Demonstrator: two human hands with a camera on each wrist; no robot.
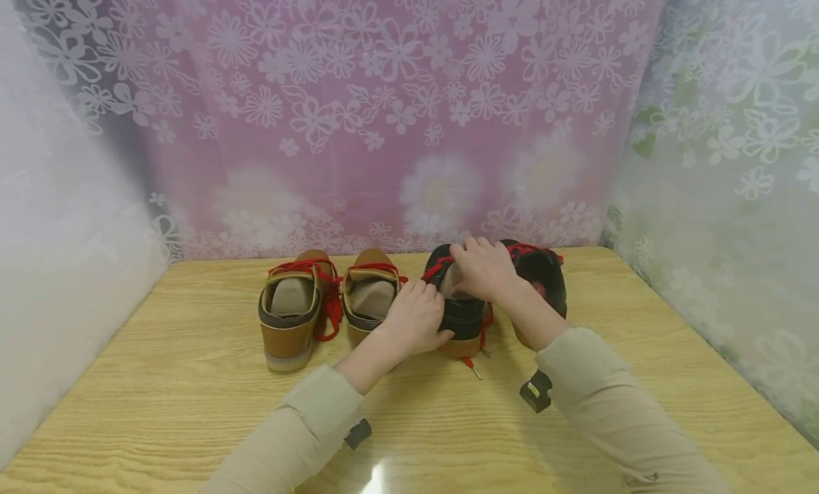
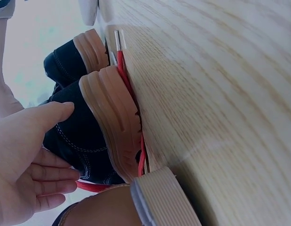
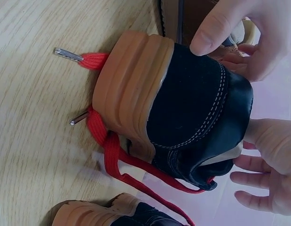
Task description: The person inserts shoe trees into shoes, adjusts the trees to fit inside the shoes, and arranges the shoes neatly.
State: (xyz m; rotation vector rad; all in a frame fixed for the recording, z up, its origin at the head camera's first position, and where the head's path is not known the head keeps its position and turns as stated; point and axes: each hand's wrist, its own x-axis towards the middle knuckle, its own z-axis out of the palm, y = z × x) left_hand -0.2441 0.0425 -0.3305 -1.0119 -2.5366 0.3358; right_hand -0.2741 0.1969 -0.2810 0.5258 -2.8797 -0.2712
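The left hand [image 1: 412, 316] is loosely spread, its thumb resting on the heel of a black shoe [image 1: 463, 328] and its fingers along the side. The right hand [image 1: 483, 270] reaches over that shoe's opening, fingers slightly bent; whether it pinches anything I cannot tell. The shoe stands on the wooden surface [image 1: 160, 366], a red lace [image 1: 469, 363] trailing beside it. Another black shoe [image 1: 555, 288] stands to its right, two brown shoes [image 1: 286, 345] to its left
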